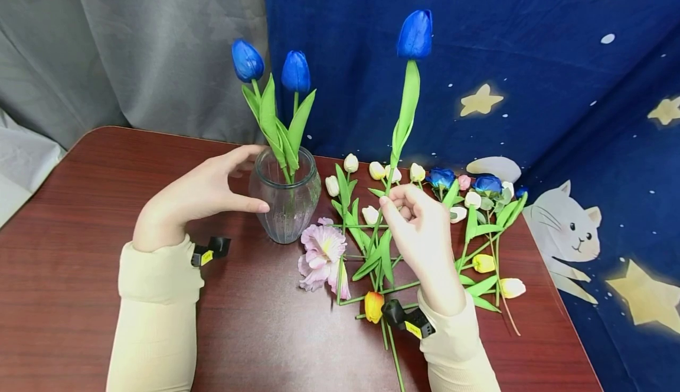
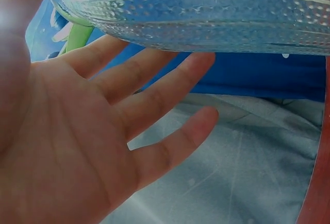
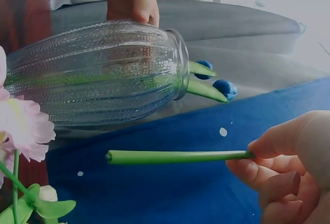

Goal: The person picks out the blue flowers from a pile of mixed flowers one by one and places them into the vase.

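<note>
A ribbed clear glass vase (image 1: 287, 215) stands upright on the table with two blue tulips (image 1: 247, 61) in it. My left hand (image 1: 196, 188) holds it lightly from the left, thumb at the near side and fingers reaching round the far side. In the left wrist view the fingertips (image 2: 201, 64) lie along the glass and the little finger stands apart. With thumb and fingertips my right hand (image 1: 422, 232) pinches the stem of a third blue tulip (image 1: 415, 35), held upright right of the vase. Its bare stem end (image 3: 154, 156) sticks out below the fingers.
Right of the vase lie a pink ruffled flower (image 1: 321, 253), an orange tulip (image 1: 374, 307), several white and yellow tulips (image 1: 483, 263) and blue roses (image 1: 487, 183), stems crossing. A grey curtain (image 1: 175, 49) and a blue starry cloth (image 1: 345, 55) hang behind the table (image 1: 255, 333).
</note>
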A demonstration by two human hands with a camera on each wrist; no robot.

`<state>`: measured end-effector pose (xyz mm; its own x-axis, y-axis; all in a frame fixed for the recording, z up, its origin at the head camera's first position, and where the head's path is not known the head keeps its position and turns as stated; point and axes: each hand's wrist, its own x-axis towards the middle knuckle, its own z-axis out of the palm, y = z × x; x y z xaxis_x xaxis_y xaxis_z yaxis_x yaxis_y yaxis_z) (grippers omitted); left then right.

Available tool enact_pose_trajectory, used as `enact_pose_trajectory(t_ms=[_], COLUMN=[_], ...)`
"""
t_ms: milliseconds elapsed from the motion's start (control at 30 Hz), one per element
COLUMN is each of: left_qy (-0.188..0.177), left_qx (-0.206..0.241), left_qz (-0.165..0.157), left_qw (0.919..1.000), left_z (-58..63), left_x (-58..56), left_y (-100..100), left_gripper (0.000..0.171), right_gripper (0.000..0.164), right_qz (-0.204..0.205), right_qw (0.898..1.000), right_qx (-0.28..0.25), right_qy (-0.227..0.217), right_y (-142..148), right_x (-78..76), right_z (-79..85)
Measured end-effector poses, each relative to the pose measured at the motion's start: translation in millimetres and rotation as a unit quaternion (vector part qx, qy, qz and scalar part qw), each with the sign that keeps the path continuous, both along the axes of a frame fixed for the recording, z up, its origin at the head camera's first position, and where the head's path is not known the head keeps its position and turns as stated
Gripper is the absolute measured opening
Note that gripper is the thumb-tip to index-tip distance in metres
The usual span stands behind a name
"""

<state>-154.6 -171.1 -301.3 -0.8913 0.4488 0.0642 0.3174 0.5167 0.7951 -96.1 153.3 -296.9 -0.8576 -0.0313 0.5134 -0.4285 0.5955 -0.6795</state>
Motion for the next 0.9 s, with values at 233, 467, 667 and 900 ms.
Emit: enact_pose_trajectory(t_ms=[233,467,667,900], left_qy=[0.003,0.011,0.024,0.112], left_qx=[-0.006,-0.016,-0.018,0.051], left_qz=[0.003,0.012,0.032,0.095], left_qw=[1.0,0.9997,0.999,0.9878], left_z=[1.3,3.0,4.5,7.4], left_x=[0.8,1.5,2.7,7.7], left_y=[-1.6,-4.4,-9.0,-6.3], left_gripper=[0.082,0.08,0.073,0.049], right_gripper=[0.006,0.006,0.003,0.005], right_qz=[0.007,0.026,0.033,0.046], right_qw=[0.999,0.998,0.996,0.992], right_qx=[-0.008,-0.012,-0.009,-0.014], right_qy=[0.039,0.061,0.082,0.114], right_y=[-1.8,-3.8,-6.1,-9.6], right_x=[5.1,7.8,9.0,11.4], right_z=[1.4,3.8,4.4,3.6])
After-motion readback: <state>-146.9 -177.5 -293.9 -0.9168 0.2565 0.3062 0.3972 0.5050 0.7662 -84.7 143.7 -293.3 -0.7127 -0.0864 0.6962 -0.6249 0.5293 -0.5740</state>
